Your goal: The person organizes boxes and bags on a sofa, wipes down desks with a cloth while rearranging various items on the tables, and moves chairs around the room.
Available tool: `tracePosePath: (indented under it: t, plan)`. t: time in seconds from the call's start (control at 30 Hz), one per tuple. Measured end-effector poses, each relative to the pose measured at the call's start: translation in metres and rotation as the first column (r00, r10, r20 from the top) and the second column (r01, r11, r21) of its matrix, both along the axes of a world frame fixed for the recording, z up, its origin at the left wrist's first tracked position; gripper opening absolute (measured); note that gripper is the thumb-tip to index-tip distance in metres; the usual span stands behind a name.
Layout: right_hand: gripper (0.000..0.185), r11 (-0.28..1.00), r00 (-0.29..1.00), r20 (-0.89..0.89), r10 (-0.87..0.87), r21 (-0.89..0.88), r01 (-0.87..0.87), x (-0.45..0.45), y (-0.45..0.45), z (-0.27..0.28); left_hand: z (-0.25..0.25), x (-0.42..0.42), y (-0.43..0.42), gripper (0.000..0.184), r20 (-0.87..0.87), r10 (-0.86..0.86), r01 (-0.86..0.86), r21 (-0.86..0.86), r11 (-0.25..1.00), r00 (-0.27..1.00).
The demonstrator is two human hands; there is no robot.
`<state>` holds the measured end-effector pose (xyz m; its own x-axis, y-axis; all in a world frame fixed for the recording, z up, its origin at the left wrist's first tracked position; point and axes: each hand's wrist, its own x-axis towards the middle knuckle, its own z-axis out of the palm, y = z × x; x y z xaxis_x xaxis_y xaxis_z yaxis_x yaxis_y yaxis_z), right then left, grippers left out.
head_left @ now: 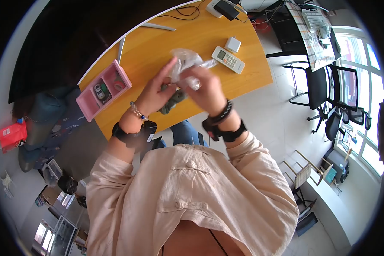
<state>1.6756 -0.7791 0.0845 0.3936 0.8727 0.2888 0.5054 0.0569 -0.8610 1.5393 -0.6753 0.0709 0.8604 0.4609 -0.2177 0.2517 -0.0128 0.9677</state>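
Note:
A crumpled clear plastic bag is between my two hands above the yellow tabletop. My left hand holds its left side, with the fingers stretched along the plastic and the thumb below. Slightly smeared by motion, my right hand is closed on the bag's right side, and plastic shows past its fingers. Under the hands, near the table's front edge, lies a dark green, crumpled soft item, partly hidden by them. Whether either hand touches it, I cannot tell.
A pink divided box with a toy car stands left on the table. A white remote control and a white charger lie right of my hands. Behind are a cable and a black adapter.

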Motion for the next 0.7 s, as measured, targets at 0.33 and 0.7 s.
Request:
tracePosePath:
  t: [0.33,0.7]
  plan:
    - [0.07,0.975,0.919,0.394,-0.025,-0.195,0.11,-0.011,-0.001,-0.027,0.02,-0.005,0.003,0.017,-0.074,0.142,-0.12,0.243,0.962,0.987]
    - [0.036,0.995,0.972,0.221,0.077,-0.085,-0.059,0.028,0.097,-0.096,-0.014,0.012,0.049,0.026,0.063,0.163,-0.173,0.241,0.955,0.985]
